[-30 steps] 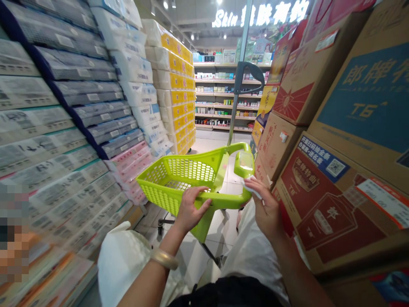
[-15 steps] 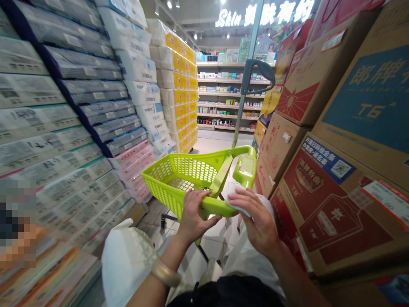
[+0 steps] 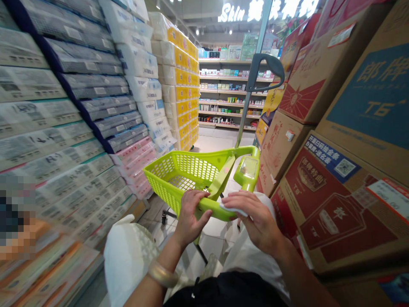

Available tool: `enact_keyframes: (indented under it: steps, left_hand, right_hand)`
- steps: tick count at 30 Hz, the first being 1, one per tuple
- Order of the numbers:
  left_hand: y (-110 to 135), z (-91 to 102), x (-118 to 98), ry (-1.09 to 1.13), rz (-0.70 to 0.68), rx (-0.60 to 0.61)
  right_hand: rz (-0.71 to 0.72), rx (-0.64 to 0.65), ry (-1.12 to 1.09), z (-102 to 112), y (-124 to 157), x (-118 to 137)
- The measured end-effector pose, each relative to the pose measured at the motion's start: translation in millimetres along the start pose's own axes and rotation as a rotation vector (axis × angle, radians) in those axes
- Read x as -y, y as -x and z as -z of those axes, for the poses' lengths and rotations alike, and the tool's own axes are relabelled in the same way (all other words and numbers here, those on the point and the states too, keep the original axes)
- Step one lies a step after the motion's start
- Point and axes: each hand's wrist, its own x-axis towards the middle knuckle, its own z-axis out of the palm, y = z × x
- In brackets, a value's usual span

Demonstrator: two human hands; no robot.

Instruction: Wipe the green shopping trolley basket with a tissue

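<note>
A lime-green shopping basket (image 3: 179, 183) on wheels stands in the aisle in front of me, with a grey pull handle (image 3: 265, 68) rising at its far right. My left hand (image 3: 189, 215) is closed round the basket's near rim. My right hand (image 3: 255, 217) presses a white cloth (image 3: 233, 209) onto the same rim just to the right, fingers curled over it. A pale bangle (image 3: 161, 273) sits on my left wrist.
Stacked tissue packs (image 3: 64, 128) wall the left side. Cardboard cartons (image 3: 335, 149) are piled close on the right. White bags (image 3: 126, 256) hang near my legs. Shelves of goods (image 3: 223, 98) close the aisle's far end beyond a tiled floor.
My right hand with the cloth has slid left along the basket's rim toward my left hand. The view has shifted slightly and the basket sits a little closer.
</note>
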Motion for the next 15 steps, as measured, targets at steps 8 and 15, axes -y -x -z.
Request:
enact_keyframes:
  steps: [8, 15]
  left_hand:
    - [0, -3.9, 3, -0.065, -0.033, -0.006]
    - [2, 1.9, 7, -0.024, -0.011, -0.012]
  right_hand:
    - [-0.226, 0.284, 0.368, -24, -39, 24]
    - [0.006, 0.273, 0.229, -20, -23, 38]
